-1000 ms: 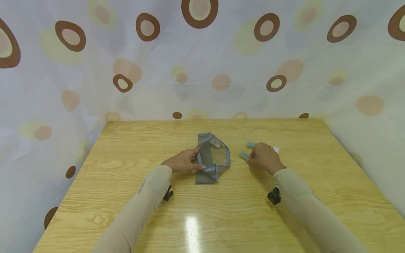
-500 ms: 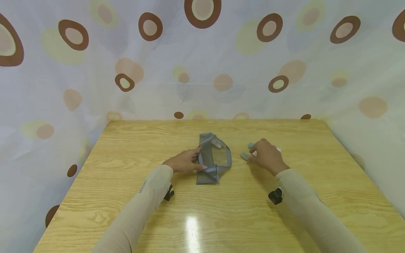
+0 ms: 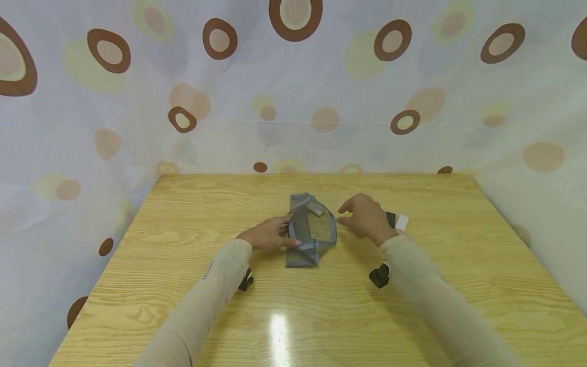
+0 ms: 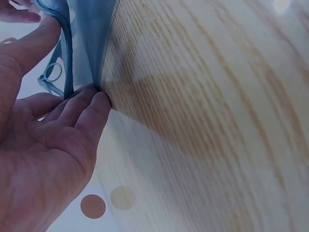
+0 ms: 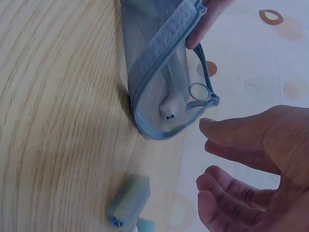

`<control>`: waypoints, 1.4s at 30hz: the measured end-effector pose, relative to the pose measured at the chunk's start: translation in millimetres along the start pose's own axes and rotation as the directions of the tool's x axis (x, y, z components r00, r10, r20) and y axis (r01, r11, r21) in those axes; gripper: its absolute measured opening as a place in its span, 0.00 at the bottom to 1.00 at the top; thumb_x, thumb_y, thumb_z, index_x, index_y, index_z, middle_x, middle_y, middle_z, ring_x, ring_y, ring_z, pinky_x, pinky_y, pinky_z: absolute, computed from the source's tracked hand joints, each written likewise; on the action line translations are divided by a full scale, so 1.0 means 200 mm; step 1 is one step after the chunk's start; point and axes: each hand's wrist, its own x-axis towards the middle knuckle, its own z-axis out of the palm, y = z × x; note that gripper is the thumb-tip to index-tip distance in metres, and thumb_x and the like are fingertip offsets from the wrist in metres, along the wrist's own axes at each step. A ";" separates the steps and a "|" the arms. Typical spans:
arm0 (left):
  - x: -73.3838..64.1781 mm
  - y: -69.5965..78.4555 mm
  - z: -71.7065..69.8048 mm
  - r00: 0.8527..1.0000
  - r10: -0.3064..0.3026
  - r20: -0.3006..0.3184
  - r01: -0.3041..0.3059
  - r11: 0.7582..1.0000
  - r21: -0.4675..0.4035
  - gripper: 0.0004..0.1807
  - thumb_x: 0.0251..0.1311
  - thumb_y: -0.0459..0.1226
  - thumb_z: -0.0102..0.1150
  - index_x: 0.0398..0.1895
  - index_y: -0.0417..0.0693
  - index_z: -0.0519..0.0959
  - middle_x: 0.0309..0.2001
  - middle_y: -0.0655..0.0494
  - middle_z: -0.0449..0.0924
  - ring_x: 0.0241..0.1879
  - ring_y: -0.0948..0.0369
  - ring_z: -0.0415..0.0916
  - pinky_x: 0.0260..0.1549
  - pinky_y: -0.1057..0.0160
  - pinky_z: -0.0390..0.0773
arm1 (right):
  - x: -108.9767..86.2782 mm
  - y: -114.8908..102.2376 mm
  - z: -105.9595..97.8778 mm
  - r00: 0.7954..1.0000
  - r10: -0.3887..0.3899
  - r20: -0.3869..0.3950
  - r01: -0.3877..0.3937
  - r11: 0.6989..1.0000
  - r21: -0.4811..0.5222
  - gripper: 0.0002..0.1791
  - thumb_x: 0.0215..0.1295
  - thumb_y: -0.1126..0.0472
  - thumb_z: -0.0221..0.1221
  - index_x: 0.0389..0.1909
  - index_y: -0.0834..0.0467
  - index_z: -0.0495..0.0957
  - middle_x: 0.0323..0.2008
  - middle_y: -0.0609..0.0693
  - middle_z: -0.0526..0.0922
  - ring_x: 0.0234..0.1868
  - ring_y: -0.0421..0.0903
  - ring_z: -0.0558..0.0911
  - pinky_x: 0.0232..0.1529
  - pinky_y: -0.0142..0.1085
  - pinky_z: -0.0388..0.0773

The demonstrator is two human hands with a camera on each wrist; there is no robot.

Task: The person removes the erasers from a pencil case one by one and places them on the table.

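Observation:
A grey-blue mesh zipper pouch point(image 3: 300, 229) lies unzipped on the table, its mouth spread wide toward the right. My left hand point(image 3: 268, 233) holds the pouch at its left side, thumb and fingers apart along the zipped rim. Through the mouth I see a small whitish object point(image 5: 170, 107), its kind unclear. Just right of the pouch hovers my right hand point(image 3: 364, 219), fingers parted and slightly bent, nothing between them. Below the mouth in the right wrist view rests a blurred teal block-like piece point(image 5: 129, 202) with another teal piece point(image 5: 145, 225); the hand hides both from the head view.
Beyond my right hand lie a black piece point(image 3: 391, 219) and a white block point(image 3: 401, 223), partly behind the wrist. The wooden table point(image 3: 220, 204) ends at a white cloth backdrop point(image 3: 293, 142) with brown and yellow spots, which also runs along both sides.
My right hand has left the teal pieces and moved left to the pouch's mouth, uncovering the black piece and more of the white block. The left hand keeps its place on the pouch.

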 end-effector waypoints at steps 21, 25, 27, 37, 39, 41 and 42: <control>0.00 0.00 0.00 1.000 -0.015 -0.002 0.015 1.000 -0.015 0.53 0.67 0.41 0.66 0.82 0.43 0.40 0.80 0.47 0.46 0.77 0.50 0.53 0.73 0.54 0.61 | 0.13 -0.10 0.20 0.999 0.043 0.018 -0.044 0.999 0.008 0.15 0.64 0.58 0.69 0.46 0.64 0.87 0.37 0.57 0.87 0.26 0.44 0.79 0.23 0.34 0.79; 0.00 0.01 0.00 1.000 -0.018 -0.002 0.018 1.000 -0.025 0.53 0.66 0.40 0.67 0.82 0.42 0.40 0.80 0.46 0.45 0.77 0.50 0.52 0.73 0.55 0.60 | 0.15 -0.09 0.22 0.999 0.044 -0.006 -0.044 0.999 0.023 0.15 0.63 0.59 0.69 0.45 0.66 0.87 0.37 0.57 0.87 0.29 0.47 0.82 0.27 0.38 0.83; 0.00 0.01 0.00 1.000 -0.015 -0.003 0.015 0.999 -0.031 0.53 0.66 0.39 0.68 0.82 0.42 0.40 0.80 0.46 0.45 0.77 0.50 0.52 0.73 0.54 0.60 | 0.15 -0.08 0.23 0.999 0.041 -0.023 -0.041 0.999 0.025 0.14 0.63 0.60 0.69 0.44 0.66 0.87 0.40 0.59 0.88 0.31 0.50 0.85 0.28 0.41 0.85; 0.00 0.01 0.00 1.000 -0.002 -0.002 0.002 1.000 -0.013 0.53 0.64 0.35 0.68 0.81 0.37 0.41 0.80 0.42 0.45 0.76 0.47 0.53 0.72 0.55 0.63 | 0.16 -0.05 0.25 0.995 0.054 -0.081 -0.052 0.998 0.022 0.17 0.63 0.59 0.69 0.47 0.66 0.87 0.47 0.62 0.87 0.26 0.47 0.83 0.22 0.36 0.82; 0.00 0.01 0.00 1.000 0.002 -0.004 -0.002 1.000 -0.005 0.53 0.64 0.34 0.68 0.81 0.37 0.41 0.80 0.41 0.45 0.76 0.46 0.53 0.72 0.55 0.63 | 0.16 -0.05 0.26 0.995 0.059 -0.082 -0.057 0.998 0.021 0.17 0.63 0.58 0.69 0.48 0.66 0.87 0.48 0.61 0.87 0.23 0.45 0.81 0.20 0.34 0.79; 0.00 0.01 0.00 1.000 0.005 -0.005 -0.005 1.000 0.005 0.53 0.64 0.34 0.68 0.81 0.37 0.41 0.80 0.41 0.46 0.76 0.46 0.54 0.71 0.55 0.64 | 0.17 -0.04 0.26 0.995 0.064 -0.081 -0.062 0.998 0.024 0.17 0.63 0.58 0.70 0.48 0.66 0.87 0.48 0.61 0.87 0.21 0.44 0.78 0.18 0.33 0.76; 0.00 0.01 0.00 1.000 0.006 -0.006 -0.006 1.000 0.005 0.53 0.64 0.34 0.68 0.81 0.37 0.42 0.80 0.41 0.46 0.76 0.46 0.54 0.71 0.55 0.64 | 0.17 -0.04 0.26 0.994 0.067 -0.083 -0.065 0.998 0.027 0.17 0.63 0.58 0.70 0.48 0.66 0.87 0.48 0.61 0.87 0.21 0.44 0.78 0.18 0.33 0.76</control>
